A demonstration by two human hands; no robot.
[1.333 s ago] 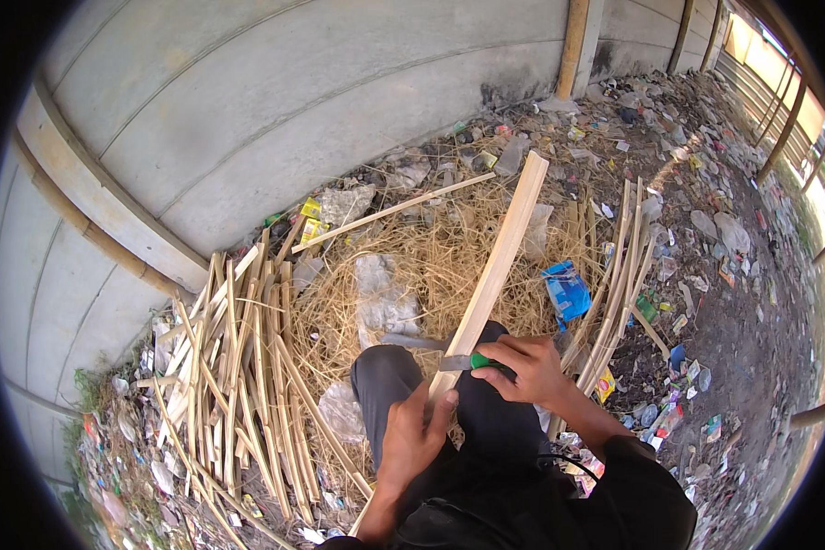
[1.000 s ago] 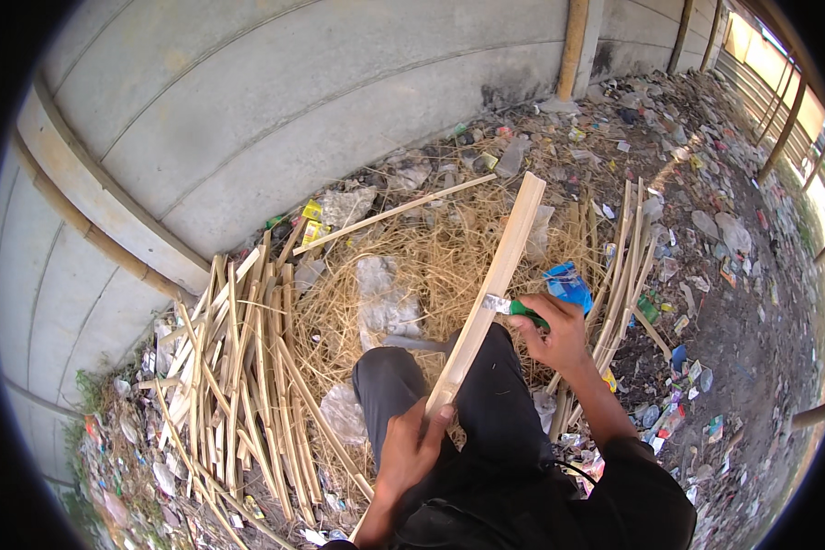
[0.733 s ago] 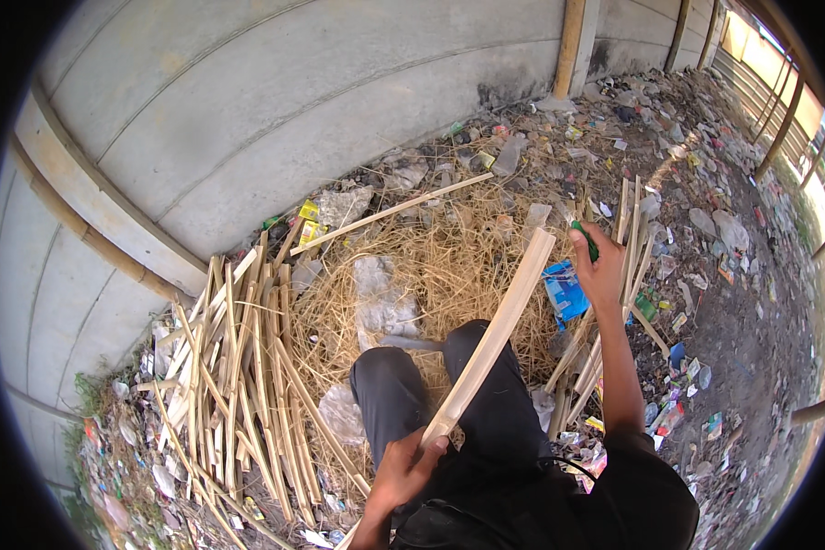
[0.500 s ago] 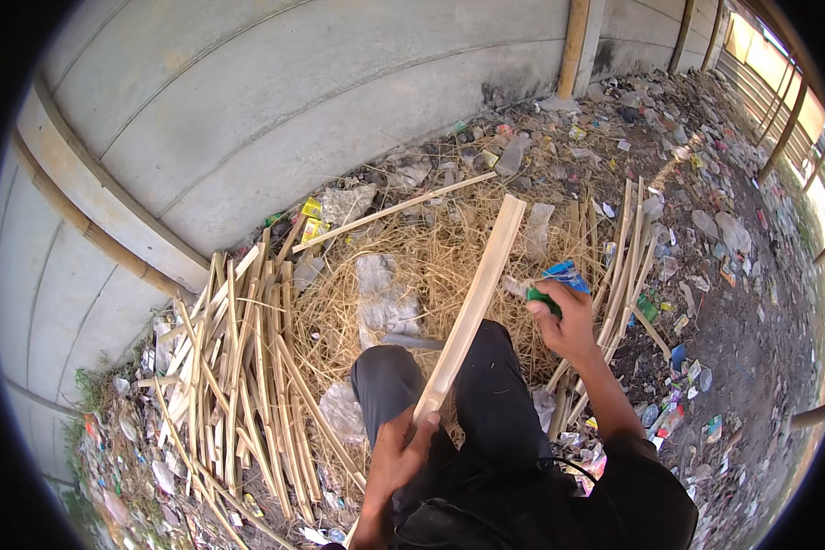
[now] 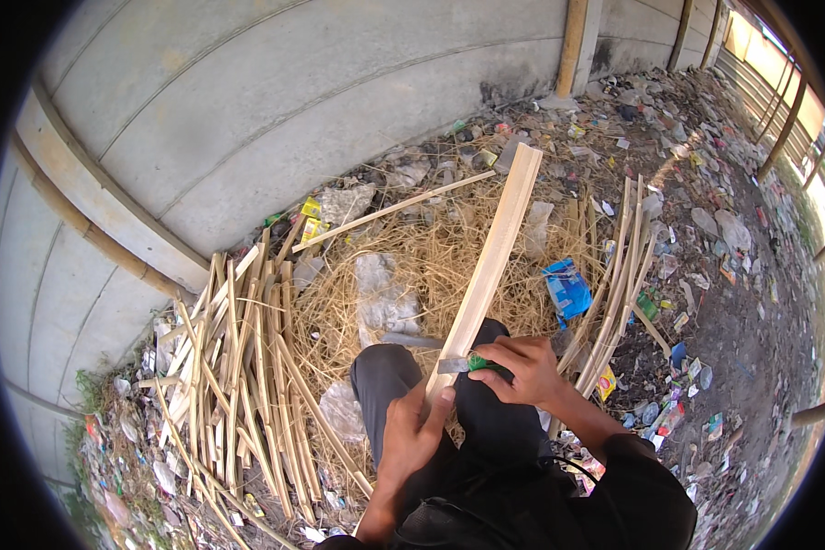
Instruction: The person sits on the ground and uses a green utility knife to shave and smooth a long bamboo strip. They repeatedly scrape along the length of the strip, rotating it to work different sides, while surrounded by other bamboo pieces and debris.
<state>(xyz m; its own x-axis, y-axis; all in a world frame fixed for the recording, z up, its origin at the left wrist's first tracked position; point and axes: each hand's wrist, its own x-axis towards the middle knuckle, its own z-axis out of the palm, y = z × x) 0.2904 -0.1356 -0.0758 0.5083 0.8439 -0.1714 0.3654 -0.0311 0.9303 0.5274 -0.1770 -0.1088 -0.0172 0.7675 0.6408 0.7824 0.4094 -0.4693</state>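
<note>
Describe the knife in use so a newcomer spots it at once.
Below the grey concrete wall lies a heap of straw-like shavings, with a wide bamboo strip slanting across the view. On that strip, just beyond the left hand, the right hand holds the knife. Its green handle sets it apart from the pale bamboo.

The knife (image 5: 469, 363) lies across the slat (image 5: 490, 266), right of the stick pile (image 5: 234, 367).

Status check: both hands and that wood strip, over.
Left hand gripping wood strip. Right hand holding green-handled knife, blade across strip. Dry straw on ground ahead, clear of blade.
</note>
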